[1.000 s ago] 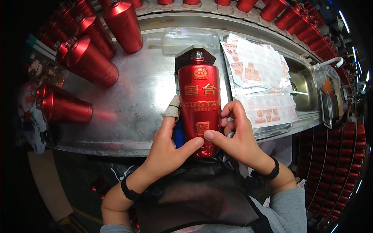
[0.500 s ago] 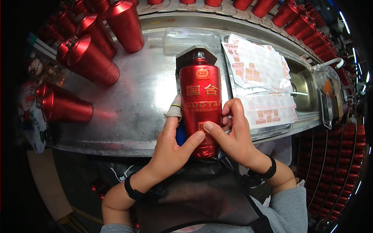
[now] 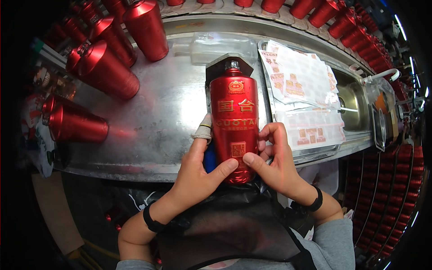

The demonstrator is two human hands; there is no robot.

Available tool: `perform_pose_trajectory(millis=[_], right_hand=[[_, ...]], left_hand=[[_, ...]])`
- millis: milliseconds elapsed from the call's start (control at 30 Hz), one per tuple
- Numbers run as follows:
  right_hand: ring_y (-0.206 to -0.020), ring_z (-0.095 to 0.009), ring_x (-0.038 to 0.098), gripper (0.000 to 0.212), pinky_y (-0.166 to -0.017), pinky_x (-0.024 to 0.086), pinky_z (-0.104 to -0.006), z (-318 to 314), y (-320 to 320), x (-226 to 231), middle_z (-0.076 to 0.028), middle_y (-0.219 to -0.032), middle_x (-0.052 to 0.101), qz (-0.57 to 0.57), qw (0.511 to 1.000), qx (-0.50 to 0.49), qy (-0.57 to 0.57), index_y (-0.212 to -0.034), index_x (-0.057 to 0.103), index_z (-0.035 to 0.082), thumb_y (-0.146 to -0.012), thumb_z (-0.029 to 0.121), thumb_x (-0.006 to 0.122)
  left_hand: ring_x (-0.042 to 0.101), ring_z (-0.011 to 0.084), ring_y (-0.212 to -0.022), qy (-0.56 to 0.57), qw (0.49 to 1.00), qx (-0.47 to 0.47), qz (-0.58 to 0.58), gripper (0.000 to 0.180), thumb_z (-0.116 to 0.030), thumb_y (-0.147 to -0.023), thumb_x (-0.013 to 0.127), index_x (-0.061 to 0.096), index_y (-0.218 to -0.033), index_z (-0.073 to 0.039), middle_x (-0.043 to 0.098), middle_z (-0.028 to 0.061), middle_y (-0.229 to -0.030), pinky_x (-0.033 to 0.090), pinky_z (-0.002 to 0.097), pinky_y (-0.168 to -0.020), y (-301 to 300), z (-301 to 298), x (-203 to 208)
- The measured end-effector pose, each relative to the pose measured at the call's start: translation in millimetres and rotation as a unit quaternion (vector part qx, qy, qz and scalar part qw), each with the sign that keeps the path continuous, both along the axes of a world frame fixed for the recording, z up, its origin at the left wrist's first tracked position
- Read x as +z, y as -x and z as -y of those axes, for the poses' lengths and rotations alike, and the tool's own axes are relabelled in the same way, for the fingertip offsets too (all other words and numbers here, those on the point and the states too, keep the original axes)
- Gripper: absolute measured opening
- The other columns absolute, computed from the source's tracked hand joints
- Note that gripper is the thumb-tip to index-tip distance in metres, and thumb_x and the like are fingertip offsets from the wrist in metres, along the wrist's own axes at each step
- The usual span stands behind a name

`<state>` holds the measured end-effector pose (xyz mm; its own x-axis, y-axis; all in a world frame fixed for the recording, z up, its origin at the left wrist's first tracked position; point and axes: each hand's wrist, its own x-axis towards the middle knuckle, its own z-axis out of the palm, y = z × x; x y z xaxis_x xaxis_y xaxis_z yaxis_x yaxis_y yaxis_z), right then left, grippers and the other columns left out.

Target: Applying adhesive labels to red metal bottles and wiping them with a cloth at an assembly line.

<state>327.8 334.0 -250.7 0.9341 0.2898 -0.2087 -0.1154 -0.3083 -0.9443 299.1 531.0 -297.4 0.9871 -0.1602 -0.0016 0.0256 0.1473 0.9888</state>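
A glossy red bottle point(image 3: 234, 101) with gold lettering lies face up on a dark holder point(image 3: 218, 67), its neck pointing away from me. My left hand point(image 3: 200, 165) wraps its lower left side, thumb pressed on the front near the base. A pale cover with a yellow band sits on one left finger. On the other side, my right hand point(image 3: 275, 163) grips the bottle, its thumb beside the square gold emblem point(image 3: 238, 152) and its fingers curled at the edge. Something blue shows between my left hand and the bottle; the underside is hidden.
Sheets of red-and-gold stickers point(image 3: 306, 90) lie on a tray to the right, before a sink point(image 3: 353, 101) with a white tap. Several red bottles point(image 3: 146, 31) stand on the metal table point(image 3: 171, 103) at left. A clear bottle point(image 3: 220, 46) lies behind; a conveyor point(image 3: 265, 17) carries more.
My right thumb has slid down off the square gold emblem, which now shows whole. My left thumb is slightly lower too. Red bottles on the far conveyor have shifted left.
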Motion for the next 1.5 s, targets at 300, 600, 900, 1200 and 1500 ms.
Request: perform_pose_trajectory(millis=[300,600,900,1200,1500], right_hand=[[-0.074,-0.005,0.041,0.062,-0.061,0.040,-0.0190,2,4,2,-0.002,-0.093,0.037,0.018,0.999,0.023,0.020,-0.115,0.033,0.007,-0.080,0.020,0.082],[-0.073,-0.006,0.043,0.059,-0.060,0.041,-0.0213,-2,0,4,-0.002,-0.088,0.040,0.011,1.000,0.006,0.020,-0.111,0.034,0.006,-0.079,0.022,0.082],[-0.066,-0.013,0.042,0.060,-0.058,0.041,-0.0304,-13,-7,3,-0.002,-0.076,0.044,0.026,0.992,-0.047,0.114,-0.101,0.038,0.005,-0.075,0.039,0.082],[-0.067,-0.013,0.041,0.061,-0.059,0.041,-0.0302,-9,-6,-2,-0.003,-0.077,0.044,0.036,0.993,-0.036,0.109,-0.102,0.038,0.005,-0.076,0.039,0.081],[-0.066,-0.012,0.040,0.061,-0.059,0.040,-0.0297,-6,-7,-5,-0.003,-0.076,0.043,0.038,0.995,-0.034,0.084,-0.102,0.038,0.005,-0.077,0.041,0.080]], left_hand=[[0.034,0.0284,-0.141,-0.026,0.999,-0.022,0.026,0.094,-0.022,-0.088,0.073,0.011,-0.153,0.006,0.035,0.0237,-0.150,0.028,0.0368,-0.114,-1,-3,0],[0.038,0.0269,-0.138,-0.015,1.000,-0.005,0.025,0.091,-0.019,-0.088,0.072,0.012,-0.153,0.006,0.038,0.0229,-0.148,0.031,0.0365,-0.112,-1,1,3],[0.042,0.0248,-0.134,0.010,1.000,0.021,0.012,0.083,-0.015,-0.089,0.069,0.018,-0.150,0.008,0.042,0.0216,-0.145,0.033,0.0357,-0.111,-4,6,7],[0.042,0.0250,-0.134,-0.003,1.000,0.018,0.020,0.084,-0.015,-0.089,0.070,0.018,-0.150,0.009,0.042,0.0217,-0.145,0.033,0.0356,-0.111,-4,5,4],[0.040,0.0255,-0.136,-0.002,1.000,-0.005,0.013,0.093,-0.018,-0.086,0.074,0.014,-0.151,0.008,0.039,0.0215,-0.147,0.032,0.0363,-0.112,-4,3,5]])
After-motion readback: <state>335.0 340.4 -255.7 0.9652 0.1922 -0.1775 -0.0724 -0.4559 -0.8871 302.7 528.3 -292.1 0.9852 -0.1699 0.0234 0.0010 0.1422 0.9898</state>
